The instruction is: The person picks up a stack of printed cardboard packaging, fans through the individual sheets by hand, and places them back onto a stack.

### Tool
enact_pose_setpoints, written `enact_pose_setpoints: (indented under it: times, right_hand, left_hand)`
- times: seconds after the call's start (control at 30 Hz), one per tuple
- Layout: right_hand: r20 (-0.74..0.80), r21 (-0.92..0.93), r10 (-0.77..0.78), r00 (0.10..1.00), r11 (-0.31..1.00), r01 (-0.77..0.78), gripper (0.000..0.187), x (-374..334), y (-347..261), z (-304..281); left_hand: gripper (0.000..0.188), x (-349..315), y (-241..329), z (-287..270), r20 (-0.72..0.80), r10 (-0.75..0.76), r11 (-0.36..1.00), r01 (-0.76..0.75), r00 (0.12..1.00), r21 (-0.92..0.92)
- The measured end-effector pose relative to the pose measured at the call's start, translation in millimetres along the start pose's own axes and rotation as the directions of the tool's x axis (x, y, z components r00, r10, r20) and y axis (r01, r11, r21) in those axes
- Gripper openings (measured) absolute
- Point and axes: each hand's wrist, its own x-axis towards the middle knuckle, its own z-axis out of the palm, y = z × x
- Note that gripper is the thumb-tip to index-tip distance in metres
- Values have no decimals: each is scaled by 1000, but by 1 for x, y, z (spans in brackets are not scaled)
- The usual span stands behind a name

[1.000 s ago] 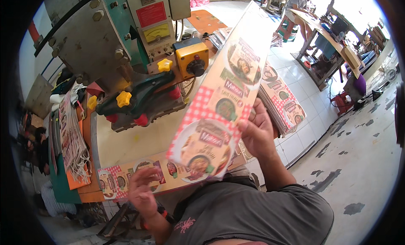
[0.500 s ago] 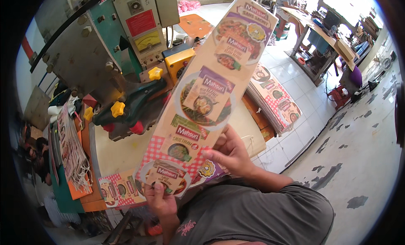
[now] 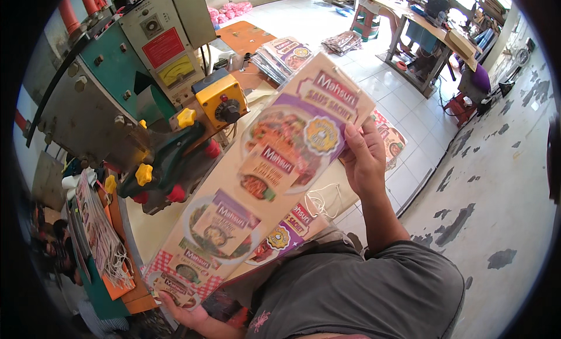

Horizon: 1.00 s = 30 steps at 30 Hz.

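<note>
A long printed sheet [image 3: 234, 193] with a glossy surface, showing food pictures and packets on a beige ground, is held slanting in front of me. At its lower left end, my left hand [image 3: 186, 311] grips the red-checked corner with the thumb on top. My right hand [image 3: 363, 155] pinches the sheet's right edge near its upper end, thumb on the front. Part of a similar printed sheet [image 3: 292, 234] lies on the worktable beneath it, close to my body. White cord [image 3: 324, 203] lies loosely on the cream work surface by the sheet's right edge.
A teal and grey machine [image 3: 111, 76] with yellow star knobs [image 3: 144, 174] and a yellow control box [image 3: 219, 98] stands at left. Printed sheets with white strings [image 3: 99, 234] hang left. Stacks lie on the orange table [image 3: 283, 56], floor [image 3: 342, 42] and behind my right hand [image 3: 392, 141].
My right hand has moved from the sheet's lower middle up to its upper right edge. The sheet and my left hand have shifted down and left. The view has turned slightly.
</note>
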Motion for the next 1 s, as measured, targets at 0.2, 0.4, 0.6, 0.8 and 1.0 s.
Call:
enact_pose_setpoints:
  times: [0.2, 0.4, 0.6, 0.8, 1.0]
  right_hand:
    - [29, -117, -3, 1000, 993, 7, 36, -1, -1, -8]
    - [73, -145, 4, 997, 989, 7, 32, -4, 1, -5]
    - [60, -127, 31, 998, 992, -23, 35, -6, 1, -1]
    - [-4, 30, 116, 993, 993, -115, 45, -7, 1, 8]
    - [111, 155, 193, 975, 966, -208, 47, -23, 21, 2]
  left_hand:
    - [57, 19, 22, -49, 228, 426, 543, -449, 876, 710]
    - [47, 7, 32, -23, 113, 350, 823, -363, 930, 437]
    - [56, 21, 21, -69, -25, 225, 865, -188, 974, 466]
    - [48, 8, 31, -49, 48, 34, 979, -43, 998, 197]
    - [58, 7, 29, -44, 21, 38, 972, -42, 999, 231]
